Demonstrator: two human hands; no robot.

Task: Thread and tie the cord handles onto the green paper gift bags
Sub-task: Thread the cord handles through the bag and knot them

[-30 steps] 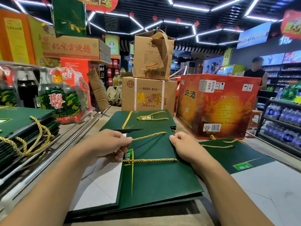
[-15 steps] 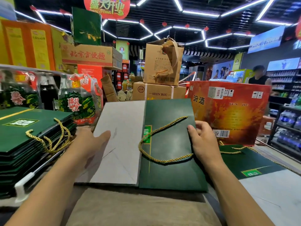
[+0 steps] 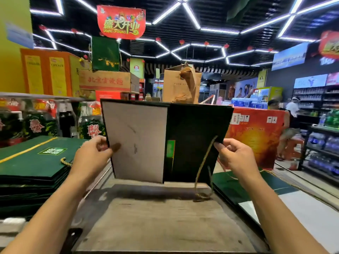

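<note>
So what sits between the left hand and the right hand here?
In the head view, the folded green gift bag, held upright, spans the gap between the left hand and right hand, its gold cord handle dangling near the right hand.

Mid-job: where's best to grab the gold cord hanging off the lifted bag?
Pinch the gold cord on its straight run just below the right hand, coming from the right. That stretch hangs clear against the green bag; its low loop lies slack on the table.
</note>
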